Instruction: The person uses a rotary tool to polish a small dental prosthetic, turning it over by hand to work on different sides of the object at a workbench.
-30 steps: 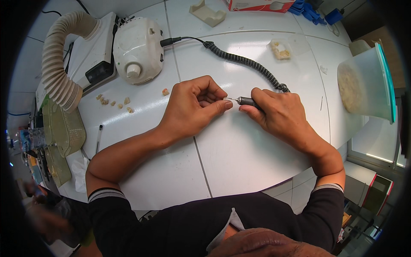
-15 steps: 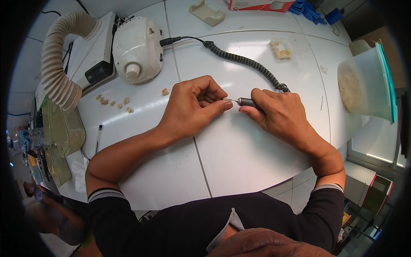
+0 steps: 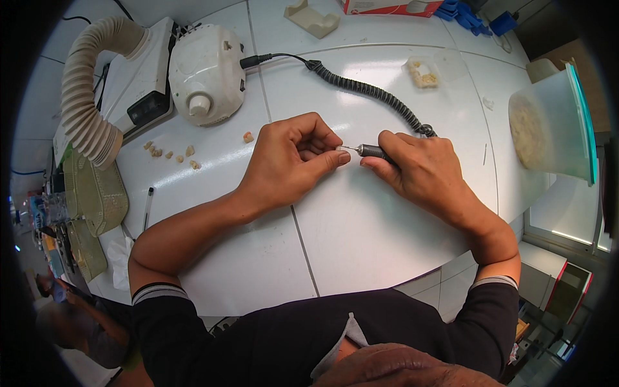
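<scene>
My left hand [image 3: 287, 161] pinches a small pale piece [image 3: 342, 150] between thumb and fingertips; most of the piece is hidden. My right hand [image 3: 419, 171] grips a black rotary handpiece [image 3: 373, 152] with a silver nose, its thin bit reaching the piece at my left fingertips. The handpiece's black coiled cord [image 3: 361, 89] runs back to a white control unit [image 3: 207, 77] with a knob. Several small yellowish pieces [image 3: 190, 150] lie left of my left hand, and a thin metal rod [image 3: 485, 155] lies right of my right hand.
Ribbed hose [image 3: 84, 84] on a white machine [image 3: 135, 77], green baskets [image 3: 97, 193], pen [image 3: 148, 206] at left; small plastic box [image 3: 422, 74], beige holder [image 3: 313, 19], red-white carton [image 3: 390, 6], blue items [image 3: 461, 16] at back; large tub [image 3: 548, 122] at right. Another person [image 3: 87, 326] is at lower left.
My hands and the handpiece stay almost still, with only a very slight shift. The other person at lower left has shifted position since the earliest frame.
</scene>
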Demonstrator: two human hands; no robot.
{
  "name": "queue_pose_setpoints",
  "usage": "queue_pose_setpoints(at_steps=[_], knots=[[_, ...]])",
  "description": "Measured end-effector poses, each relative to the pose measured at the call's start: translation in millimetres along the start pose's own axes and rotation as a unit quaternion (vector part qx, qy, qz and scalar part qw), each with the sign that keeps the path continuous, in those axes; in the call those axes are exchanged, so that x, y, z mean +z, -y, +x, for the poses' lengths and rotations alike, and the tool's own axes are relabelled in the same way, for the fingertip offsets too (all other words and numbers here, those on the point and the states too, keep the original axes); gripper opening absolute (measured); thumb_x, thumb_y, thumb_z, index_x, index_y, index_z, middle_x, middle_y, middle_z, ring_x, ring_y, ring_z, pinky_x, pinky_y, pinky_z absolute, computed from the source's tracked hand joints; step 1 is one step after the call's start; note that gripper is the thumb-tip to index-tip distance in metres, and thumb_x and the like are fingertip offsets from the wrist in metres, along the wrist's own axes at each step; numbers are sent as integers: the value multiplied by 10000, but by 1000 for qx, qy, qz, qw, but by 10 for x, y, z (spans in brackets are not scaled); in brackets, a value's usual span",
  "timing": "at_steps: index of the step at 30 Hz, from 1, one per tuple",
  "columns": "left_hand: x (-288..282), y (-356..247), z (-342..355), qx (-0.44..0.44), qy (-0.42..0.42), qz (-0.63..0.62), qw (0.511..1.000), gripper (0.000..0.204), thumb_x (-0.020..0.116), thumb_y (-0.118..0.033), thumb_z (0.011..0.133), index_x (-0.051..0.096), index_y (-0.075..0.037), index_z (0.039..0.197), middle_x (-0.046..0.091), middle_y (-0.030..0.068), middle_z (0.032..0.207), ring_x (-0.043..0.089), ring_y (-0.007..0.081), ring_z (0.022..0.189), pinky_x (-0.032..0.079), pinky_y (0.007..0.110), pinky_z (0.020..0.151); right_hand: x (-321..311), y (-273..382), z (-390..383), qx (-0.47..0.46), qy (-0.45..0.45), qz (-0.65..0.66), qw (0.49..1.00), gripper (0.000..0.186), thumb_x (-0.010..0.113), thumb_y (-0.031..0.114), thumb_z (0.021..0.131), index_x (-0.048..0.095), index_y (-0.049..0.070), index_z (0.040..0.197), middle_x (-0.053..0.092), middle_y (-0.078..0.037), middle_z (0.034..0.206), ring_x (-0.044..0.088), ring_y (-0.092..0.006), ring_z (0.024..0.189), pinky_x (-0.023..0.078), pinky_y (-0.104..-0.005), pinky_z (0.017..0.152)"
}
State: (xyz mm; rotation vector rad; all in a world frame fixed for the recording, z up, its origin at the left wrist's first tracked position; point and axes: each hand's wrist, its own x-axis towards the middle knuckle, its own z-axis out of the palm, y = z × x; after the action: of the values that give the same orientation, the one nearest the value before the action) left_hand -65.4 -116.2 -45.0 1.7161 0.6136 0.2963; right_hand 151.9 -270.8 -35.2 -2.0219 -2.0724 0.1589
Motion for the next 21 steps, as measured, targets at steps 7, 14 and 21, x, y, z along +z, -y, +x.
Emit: queue_pose_setpoints(at_steps=[7, 14, 21], knots=[[-7, 2, -4, -6, 2, 3, 1000, 228, 903, -139, 979, 739, 14, 1019, 763, 35, 920, 709, 48, 819, 566, 209, 732, 12, -4, -2, 0, -8, 4, 1000, 498, 701, 561, 1063, 616, 94, 910, 697, -60, 709, 668, -316, 528, 492, -434, 467], [-7, -3, -4, -9, 3, -5, 1000, 232, 904, -145, 980, 736, 12, 1017, 756, 30, 921, 700, 45, 820, 560, 206, 734, -7, 3, 0, -2, -5, 1, 1000, 494, 708, 556, 1059, 620, 93, 910, 697, -62, 708, 669, -317, 531, 491, -434, 468], [-9, -4, -6, -7, 4, -5, 1000, 233, 905, -143, 980, 735, 11, 1019, 751, 28, 920, 698, 46, 818, 563, 208, 733, -19, 1, 1, -1, 8, 0, 1000, 494, 700, 558, 1065, 624, 93, 918, 702, -62, 715, 668, -314, 528, 493, -433, 467]])
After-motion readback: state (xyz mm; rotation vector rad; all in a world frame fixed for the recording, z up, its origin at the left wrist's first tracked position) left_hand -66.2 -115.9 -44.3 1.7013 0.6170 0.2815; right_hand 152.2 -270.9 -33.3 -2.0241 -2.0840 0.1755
